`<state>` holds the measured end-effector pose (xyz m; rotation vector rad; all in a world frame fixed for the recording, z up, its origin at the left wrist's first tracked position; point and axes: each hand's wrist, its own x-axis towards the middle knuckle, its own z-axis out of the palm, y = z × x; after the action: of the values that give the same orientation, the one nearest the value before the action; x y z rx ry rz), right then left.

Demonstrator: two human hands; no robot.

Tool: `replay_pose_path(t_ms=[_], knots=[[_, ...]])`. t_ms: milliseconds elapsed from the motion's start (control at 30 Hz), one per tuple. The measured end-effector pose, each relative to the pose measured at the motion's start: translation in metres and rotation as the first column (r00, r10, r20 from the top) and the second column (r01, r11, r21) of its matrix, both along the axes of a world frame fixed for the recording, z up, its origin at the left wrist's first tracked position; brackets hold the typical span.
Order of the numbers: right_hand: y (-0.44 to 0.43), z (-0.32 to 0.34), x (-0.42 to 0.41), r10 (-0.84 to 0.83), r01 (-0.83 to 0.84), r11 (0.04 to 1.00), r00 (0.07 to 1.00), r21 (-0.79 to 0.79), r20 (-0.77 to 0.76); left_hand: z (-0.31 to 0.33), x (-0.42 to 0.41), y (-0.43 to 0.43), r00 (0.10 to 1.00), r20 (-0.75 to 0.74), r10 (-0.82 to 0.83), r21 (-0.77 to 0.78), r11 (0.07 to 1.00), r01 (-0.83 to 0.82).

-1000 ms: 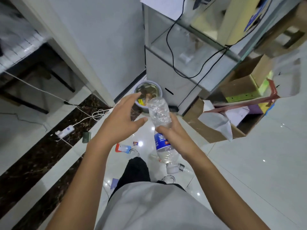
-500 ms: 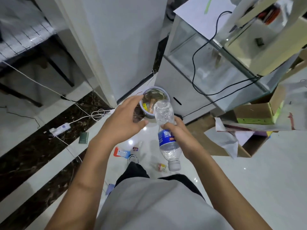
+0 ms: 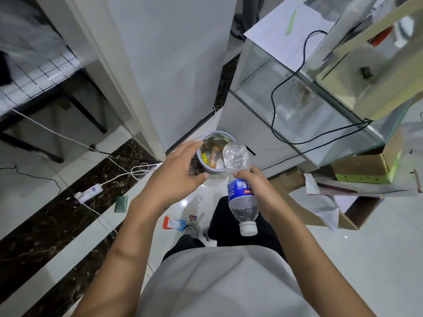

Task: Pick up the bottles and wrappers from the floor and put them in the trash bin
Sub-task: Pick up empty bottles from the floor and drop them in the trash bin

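**Bottle brought closer to the bin**

Compared with a second ago, the trash bin (image 3: 217, 133) looks larger and nearer beneath the hands, and the grip is unchanged. The right hand (image 3: 256, 186) is wrapped round the middle of the clear water bottle (image 3: 240, 197). Its cap points back toward the person, and its base overlaps the bin's rim in this view. The left hand (image 3: 176, 177) hovers beside the base, fingers spread and holding nothing. An orange-and-blue wrapper (image 3: 174, 223) lies on the floor (image 3: 343, 259).
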<state>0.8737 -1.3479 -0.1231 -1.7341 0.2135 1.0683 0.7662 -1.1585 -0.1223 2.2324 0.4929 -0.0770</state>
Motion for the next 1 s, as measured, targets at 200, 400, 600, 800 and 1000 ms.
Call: replay_pose_path(t_ms=[200,400,600,800,1000], knots=[[0.006,-0.016,0.051,-0.004,0.004,1.000,1.000,-0.028,0.007,-0.017,0.037,0.024,0.993,-0.114,0.007,0.036,0.999,-0.003],[0.031,-0.042,0.126,0.040,-0.041,0.998,0.999,-0.042,-0.024,-0.028,0.091,0.047,0.982,-0.189,0.027,0.015,1.000,-0.025],[0.068,-0.065,0.188,0.130,-0.130,0.991,0.987,0.000,-0.091,-0.043,0.132,0.071,0.955,-0.282,0.096,0.069,0.994,-0.080],[0.091,-0.080,0.216,0.150,-0.153,0.988,0.980,-0.017,-0.127,-0.047,0.139,0.099,0.933,-0.319,0.166,0.069,0.986,-0.152],[0.105,-0.094,0.215,0.078,-0.081,0.997,0.988,-0.016,-0.133,-0.064,0.164,0.139,0.942,-0.323,0.095,0.066,0.995,-0.077]])
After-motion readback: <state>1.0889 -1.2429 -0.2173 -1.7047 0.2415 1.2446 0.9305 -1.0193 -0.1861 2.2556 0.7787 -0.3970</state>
